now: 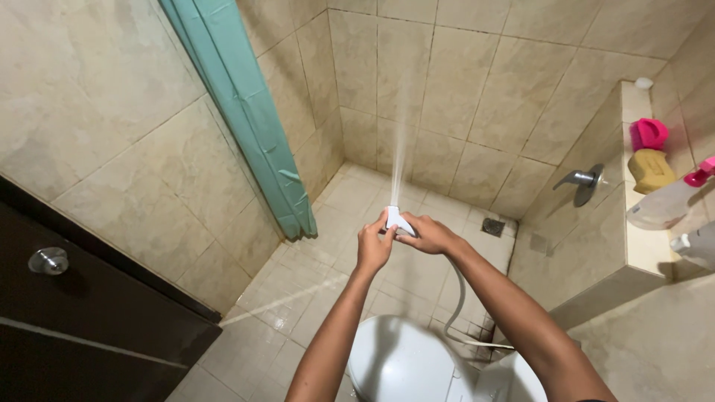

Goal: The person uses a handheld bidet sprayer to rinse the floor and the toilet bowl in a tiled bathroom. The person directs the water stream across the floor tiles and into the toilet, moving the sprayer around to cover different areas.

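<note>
Left hand and right hand both clenched around the white spray nozzle, held out over the toilet; water jet shoots ahead toward the tiled wall. Risk: wet fingers slipping, jet swinging wide. Left of grip, teal curtain. Below, hose trails. Right, tap, ledge with bottles and soap.

Ahead of the hands the tiled floor lies open to the far corner. The green curtain hems the left side, a white toilet sits directly beneath — and the ledge with its wall tap crowds the right.
</note>
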